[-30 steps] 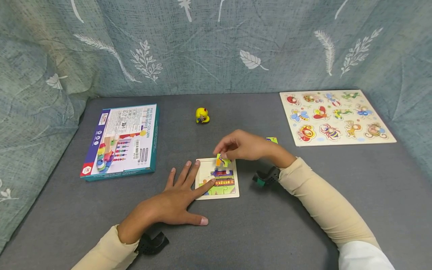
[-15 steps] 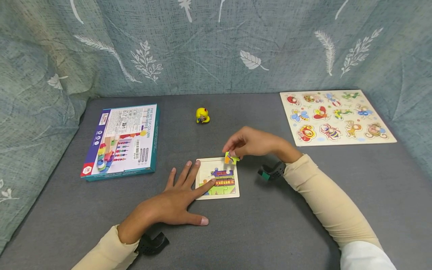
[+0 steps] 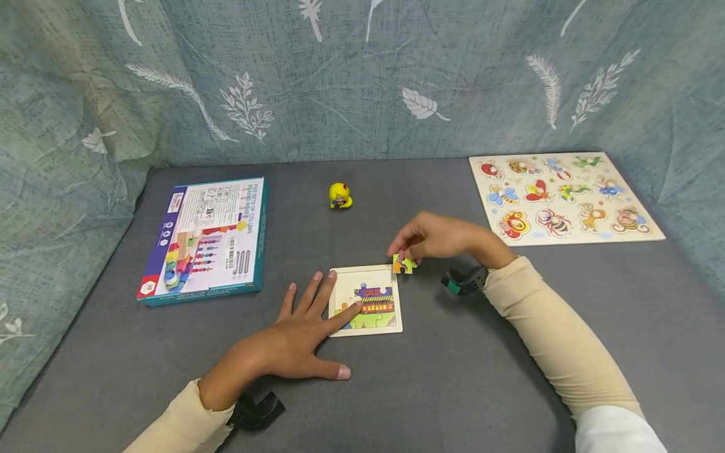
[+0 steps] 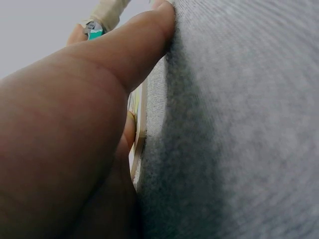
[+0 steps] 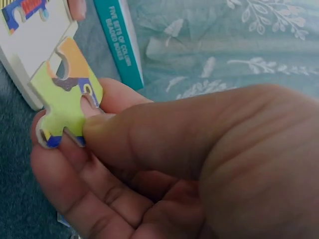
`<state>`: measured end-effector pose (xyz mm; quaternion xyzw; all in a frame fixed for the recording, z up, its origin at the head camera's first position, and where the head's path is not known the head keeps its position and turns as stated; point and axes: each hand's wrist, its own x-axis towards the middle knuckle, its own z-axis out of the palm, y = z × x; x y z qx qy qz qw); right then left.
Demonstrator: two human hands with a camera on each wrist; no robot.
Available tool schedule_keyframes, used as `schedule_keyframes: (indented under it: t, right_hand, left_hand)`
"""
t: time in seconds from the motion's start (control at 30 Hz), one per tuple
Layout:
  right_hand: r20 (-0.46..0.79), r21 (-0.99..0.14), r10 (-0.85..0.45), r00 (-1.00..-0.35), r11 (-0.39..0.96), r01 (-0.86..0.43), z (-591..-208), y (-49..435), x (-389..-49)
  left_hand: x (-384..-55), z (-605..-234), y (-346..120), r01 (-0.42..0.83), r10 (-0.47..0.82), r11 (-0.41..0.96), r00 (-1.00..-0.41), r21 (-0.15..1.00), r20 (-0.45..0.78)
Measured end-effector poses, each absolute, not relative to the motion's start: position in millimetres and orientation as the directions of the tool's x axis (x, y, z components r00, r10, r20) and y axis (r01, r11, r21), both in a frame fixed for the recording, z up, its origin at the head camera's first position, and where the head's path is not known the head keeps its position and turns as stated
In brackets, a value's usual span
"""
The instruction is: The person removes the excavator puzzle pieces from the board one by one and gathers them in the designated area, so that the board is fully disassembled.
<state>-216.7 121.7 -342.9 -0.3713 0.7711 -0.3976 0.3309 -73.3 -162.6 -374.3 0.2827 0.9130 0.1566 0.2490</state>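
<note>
A jigsaw piece, lime green with orange and blue parts, is pinched between the thumb and fingers of my right hand. In the right wrist view the puzzle piece is close up, near a corner of the pale puzzle tray. That square wooden tray has assembled pieces in its lower part, and its upper part is bare. My left hand lies palm down with fingers spread, its index finger over the assembled pieces. In the left wrist view, the thumb hides most of the tray.
A boxed bead set lies on the left of the grey table. A small yellow figurine stands beyond the tray. A wooden insect puzzle board lies at the back right. A leaf-patterned curtain hangs behind.
My right hand has shifted right with the jigsaw piece, from above the tray to its upper right corner. A green piece seen earlier beyond that wrist is now hidden. My left hand stays put.
</note>
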Motion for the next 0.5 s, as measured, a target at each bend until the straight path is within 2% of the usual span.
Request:
schedule_keyframes:
  t: [0.5]
  right_hand:
    - [-0.277, -0.822, -0.815, -0.509, 0.475, -0.313, -346.4, 125.8, -219.4]
  left_hand:
    - [-73.3, -374.8, -162.8, 0.433, 0.594, 0.789, -0.718, 0.437, -0.362]
